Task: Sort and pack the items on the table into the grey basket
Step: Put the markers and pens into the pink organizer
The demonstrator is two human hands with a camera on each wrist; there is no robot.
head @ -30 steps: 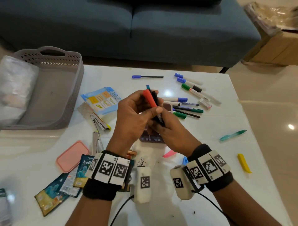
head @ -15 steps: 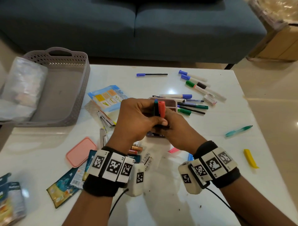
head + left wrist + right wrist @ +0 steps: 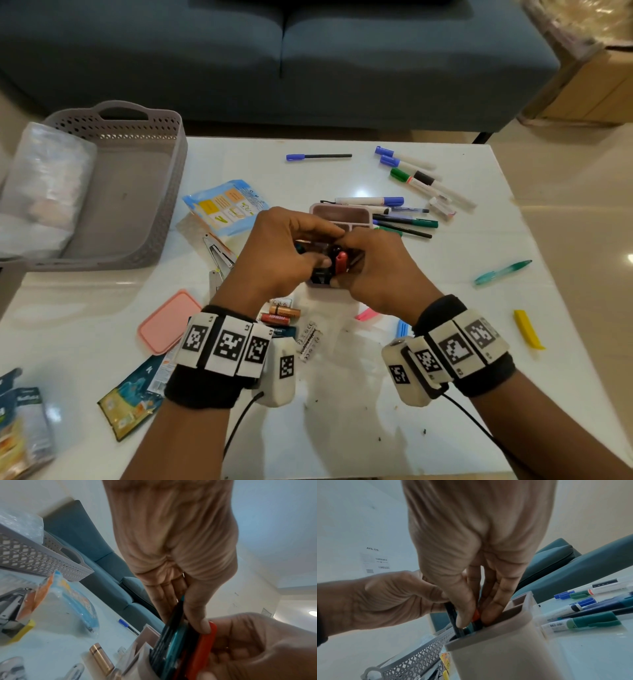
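From the head view, both hands meet over a mauve divided organizer (image 3: 342,214) standing mid-tabletop (image 3: 445,377). The left hand (image 3: 274,253) and right hand (image 3: 380,274) each pinch a small bundle of clips (image 3: 337,262), red, black and teal, whose lower ends sit in the organizer's near compartment. The grey basket (image 3: 150,192), perforated near its rim, sits at the tabletop's far left, well apart, with a clear plastic-wrapped bundle (image 3: 44,192) lying over its left side. Markers (image 3: 411,174) lie loose beyond the organizer.

From the left wrist view, the left grip's thumb (image 3: 199,618) presses the red clip (image 3: 204,651); black and teal clips stand beside it in the organizer (image 3: 142,660).

From the right wrist view, the right grip's fingertips (image 3: 489,615) and thumb pinch the clips (image 3: 476,614) at the organizer's (image 3: 496,653) mouth.

A second ago the bundle was held up above the organizer; half a second ago it was lower; now it is seated inside.
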